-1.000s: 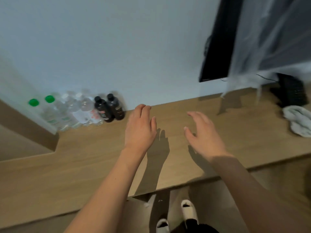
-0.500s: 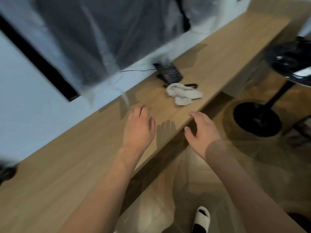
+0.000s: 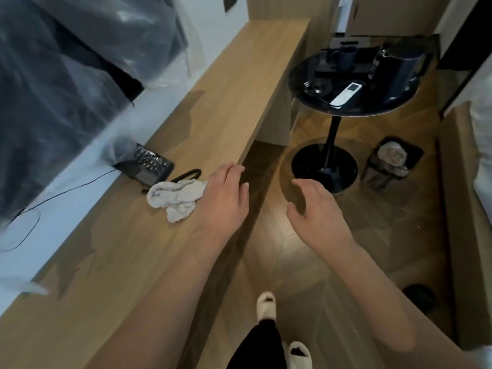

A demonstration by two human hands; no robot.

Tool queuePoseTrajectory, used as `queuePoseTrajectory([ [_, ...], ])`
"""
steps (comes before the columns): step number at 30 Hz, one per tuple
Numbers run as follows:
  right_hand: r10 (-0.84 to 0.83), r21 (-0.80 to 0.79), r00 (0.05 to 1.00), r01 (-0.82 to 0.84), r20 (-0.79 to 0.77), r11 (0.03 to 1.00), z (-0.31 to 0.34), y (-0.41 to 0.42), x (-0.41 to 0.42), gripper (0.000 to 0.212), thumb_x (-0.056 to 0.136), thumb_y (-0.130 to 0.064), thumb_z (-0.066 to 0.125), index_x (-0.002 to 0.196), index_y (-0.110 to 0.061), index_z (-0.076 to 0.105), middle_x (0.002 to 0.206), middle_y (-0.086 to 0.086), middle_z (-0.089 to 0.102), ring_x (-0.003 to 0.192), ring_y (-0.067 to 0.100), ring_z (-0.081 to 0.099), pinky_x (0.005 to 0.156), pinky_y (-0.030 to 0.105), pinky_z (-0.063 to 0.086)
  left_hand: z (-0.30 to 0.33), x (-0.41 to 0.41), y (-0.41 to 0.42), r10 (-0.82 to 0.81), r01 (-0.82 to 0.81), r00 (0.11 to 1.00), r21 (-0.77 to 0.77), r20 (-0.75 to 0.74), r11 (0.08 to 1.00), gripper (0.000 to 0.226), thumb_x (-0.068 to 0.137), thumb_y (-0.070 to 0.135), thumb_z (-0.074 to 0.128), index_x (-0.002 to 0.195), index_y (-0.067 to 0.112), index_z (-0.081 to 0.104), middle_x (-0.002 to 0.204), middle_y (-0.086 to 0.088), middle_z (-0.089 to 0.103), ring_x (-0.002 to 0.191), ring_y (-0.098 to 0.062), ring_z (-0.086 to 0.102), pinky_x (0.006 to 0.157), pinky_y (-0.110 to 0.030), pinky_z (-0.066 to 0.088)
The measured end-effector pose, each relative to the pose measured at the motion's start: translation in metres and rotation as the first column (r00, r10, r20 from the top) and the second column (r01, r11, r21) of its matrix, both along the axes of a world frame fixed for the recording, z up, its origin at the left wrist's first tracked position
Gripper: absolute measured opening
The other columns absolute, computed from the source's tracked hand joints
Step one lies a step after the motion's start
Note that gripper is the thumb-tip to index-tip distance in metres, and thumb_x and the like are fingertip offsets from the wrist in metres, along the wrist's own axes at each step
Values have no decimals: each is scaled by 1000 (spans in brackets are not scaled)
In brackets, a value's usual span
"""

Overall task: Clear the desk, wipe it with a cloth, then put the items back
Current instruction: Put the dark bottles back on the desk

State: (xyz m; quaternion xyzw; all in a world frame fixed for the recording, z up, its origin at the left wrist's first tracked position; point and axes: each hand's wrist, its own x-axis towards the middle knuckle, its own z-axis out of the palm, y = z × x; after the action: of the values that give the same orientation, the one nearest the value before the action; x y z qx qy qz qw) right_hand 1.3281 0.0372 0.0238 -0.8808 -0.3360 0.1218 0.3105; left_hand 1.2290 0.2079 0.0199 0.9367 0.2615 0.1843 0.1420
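A long wooden desk [image 3: 234, 83] runs along the wall on my left. A crumpled pale cloth [image 3: 175, 199] lies on it near the front edge, just in front of a black desk phone [image 3: 149, 163]. My left hand [image 3: 226, 198] hovers open over the desk edge, right beside the cloth, holding nothing. My right hand [image 3: 316, 209] is open over the floor, past the desk edge, with its fingers loosely spread.
A round black side table [image 3: 314, 102] stands to the right with a white remote [image 3: 346, 93], a dark kettle [image 3: 396, 73] and cups. A black bin [image 3: 391, 161] sits on the floor beyond it. A plastic-covered screen [image 3: 66, 75] hangs over the desk.
My view has swung right along the desk, away from the bottles. The cloth and phone are now close to my left hand. Both hands stay open and hold nothing.
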Motion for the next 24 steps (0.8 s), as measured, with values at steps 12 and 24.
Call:
queuePoseTrajectory([
  [12, -113, 42, 989, 109, 96, 993, 10, 109, 178, 49, 97, -24, 58, 143, -16, 45, 142, 0, 49, 132, 14, 44, 109, 27, 32, 2, 197, 118, -116, 117, 993, -48, 28, 992, 38, 104, 26, 49, 139, 11, 51, 138, -5, 51, 125, -20, 51, 108, -35, 44],
  [24, -166, 40, 983, 163, 80, 986, 0, 157, 324, 47, 96, -23, 57, 141, -14, 48, 140, 1, 52, 131, 15, 43, 107, 24, 30, -5, 346, 167, -139, 139, 990, -103, -1, 985, 37, 106, 29, 47, 141, 16, 49, 141, 1, 49, 128, -13, 47, 109, -29, 44],
])
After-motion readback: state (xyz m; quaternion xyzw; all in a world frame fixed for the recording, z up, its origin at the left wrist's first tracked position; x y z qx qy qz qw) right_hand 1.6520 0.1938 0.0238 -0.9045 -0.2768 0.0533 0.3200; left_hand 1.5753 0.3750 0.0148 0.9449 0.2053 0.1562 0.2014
